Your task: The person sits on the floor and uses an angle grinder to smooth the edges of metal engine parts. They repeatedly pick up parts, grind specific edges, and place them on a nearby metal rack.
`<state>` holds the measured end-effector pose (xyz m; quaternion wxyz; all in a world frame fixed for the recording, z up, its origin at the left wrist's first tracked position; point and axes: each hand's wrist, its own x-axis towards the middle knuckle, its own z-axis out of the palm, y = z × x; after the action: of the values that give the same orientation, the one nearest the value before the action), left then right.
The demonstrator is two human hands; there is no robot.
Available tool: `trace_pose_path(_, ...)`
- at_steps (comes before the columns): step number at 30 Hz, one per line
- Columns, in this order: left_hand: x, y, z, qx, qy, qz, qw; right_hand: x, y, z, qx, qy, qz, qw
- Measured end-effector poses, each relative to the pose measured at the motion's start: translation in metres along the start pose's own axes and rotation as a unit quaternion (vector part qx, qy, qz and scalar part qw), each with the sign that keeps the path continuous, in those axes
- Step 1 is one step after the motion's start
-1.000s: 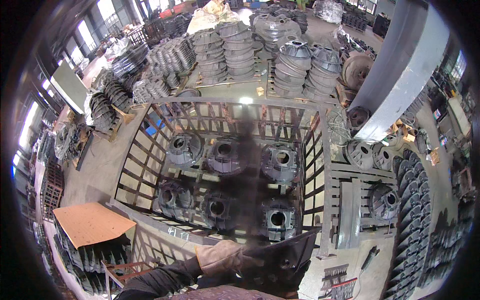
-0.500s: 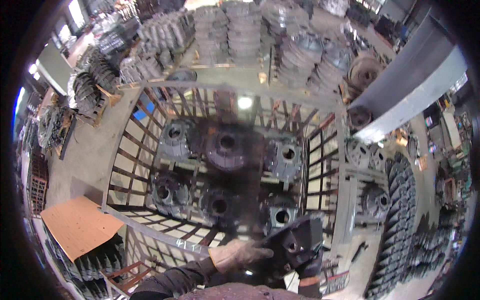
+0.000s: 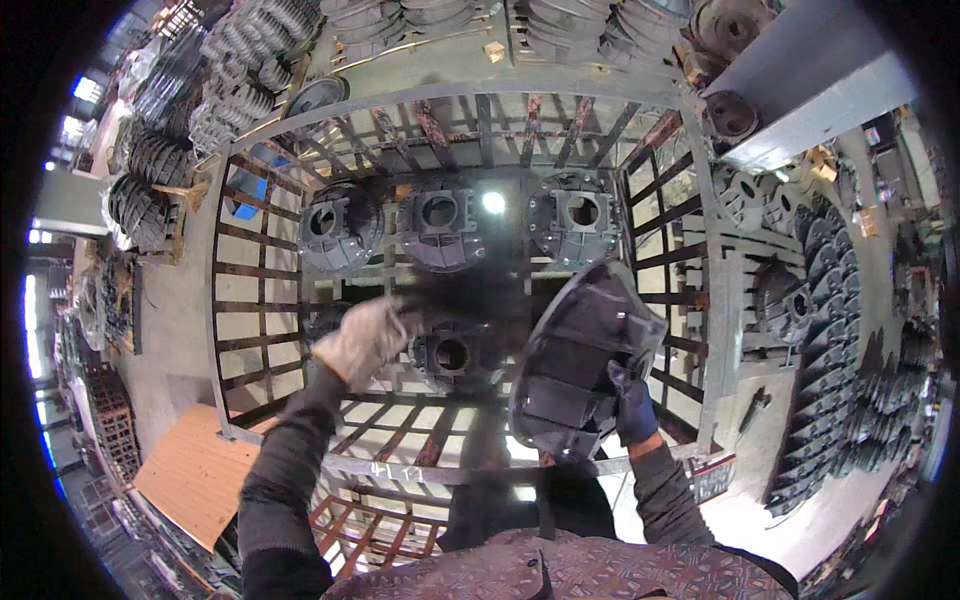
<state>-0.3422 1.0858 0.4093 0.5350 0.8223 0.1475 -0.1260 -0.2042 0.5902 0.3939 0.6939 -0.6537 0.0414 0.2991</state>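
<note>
My right hand [image 3: 632,405], in a dark blue glove, grips the edge of a dark metal bell-shaped housing [image 3: 580,365]. The housing is tilted over the near right part of a metal crate [image 3: 712,260], its ribbed wall showing. My left hand [image 3: 362,342], in a pale work glove, is in the air over the crate's near left part, fingers apart and slightly blurred, holding nothing. Beneath and beside it are a partly hidden housing and a near middle housing [image 3: 450,352]. A far row has a left housing [image 3: 345,245], a middle one [image 3: 447,245] and a right one [image 3: 577,240].
Slatted crate walls surround the housings. Orange-brown cardboard [image 3: 195,470] lies at the lower left. Nested dark castings [image 3: 815,380] line the floor on the right, near another housing [image 3: 783,303]. A grey column [image 3: 800,80] rises at the far right.
My left hand has left the housing and moved forward over the crate. The housing has risen and come forward over the crate in my right hand. The view has tilted downward.
</note>
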Motion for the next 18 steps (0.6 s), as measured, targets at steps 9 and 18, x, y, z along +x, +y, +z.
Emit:
trace_pose_path(9,0.284,0.075,-0.08,0.359,0.047,0.057,0.931,0.106,0.07,-0.034,-0.517,-0.235,0.026,0.823)
trace_pose_path(18,0.486,0.14,-0.068,0.462,0.066,0.018,0.884,0.168,0.114,-0.058,-0.644,-0.406,0.129,0.635)
